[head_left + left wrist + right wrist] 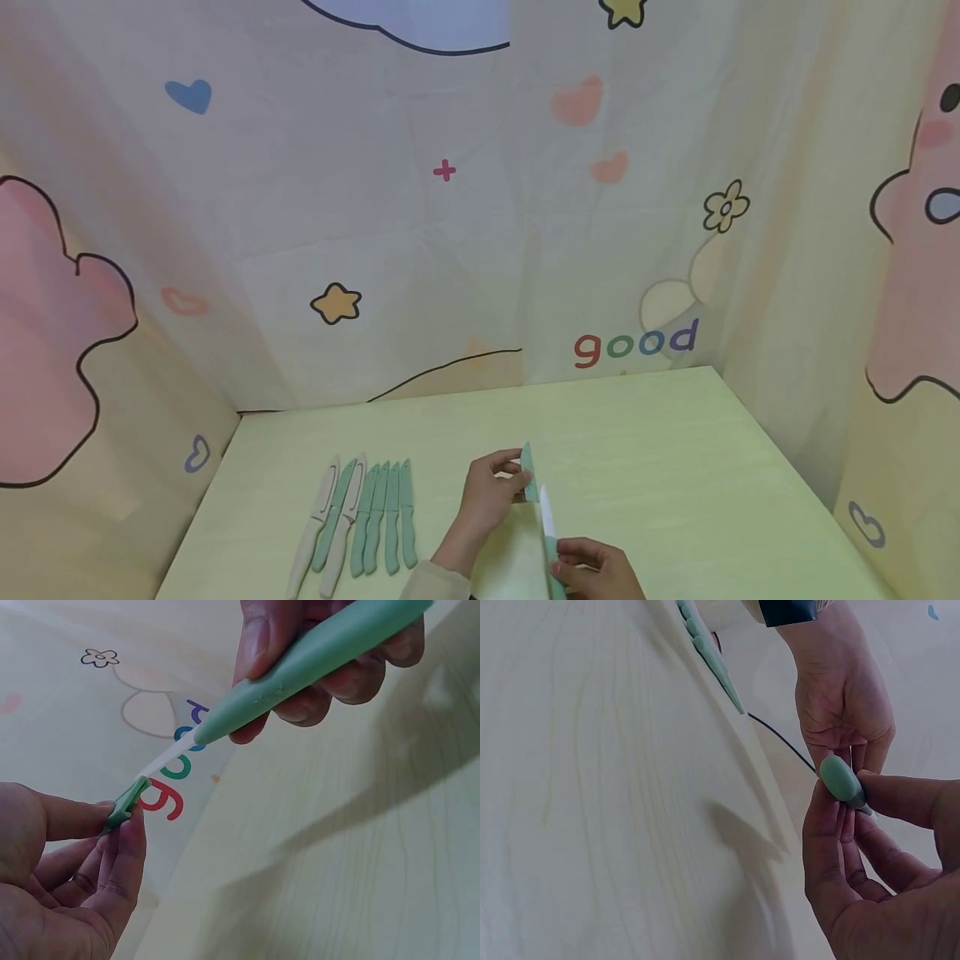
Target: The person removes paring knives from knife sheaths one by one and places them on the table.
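My left hand (487, 496) pinches a slim green blade sheath (528, 471) between thumb and fingers, above the table. In my right hand (600, 571) is a paring knife (553, 554) with a green handle, gripped by thumb and fingers. Its bare white blade (547, 512) points away from me, towards the sheath's near end. The left wrist view shows the blade (166, 757) lined up with the mouth of the sheath (127, 806); whether they touch I cannot tell. From the right wrist view, the knife's handle (840, 778) appears end-on and hides the sheath.
Several knives lie side by side at the table's left: green sheathed ones (392, 517) and two larger beige ones (341, 533). The pale wood-grain table (660, 467) meets a printed curtain (450, 250) at the back and sides.
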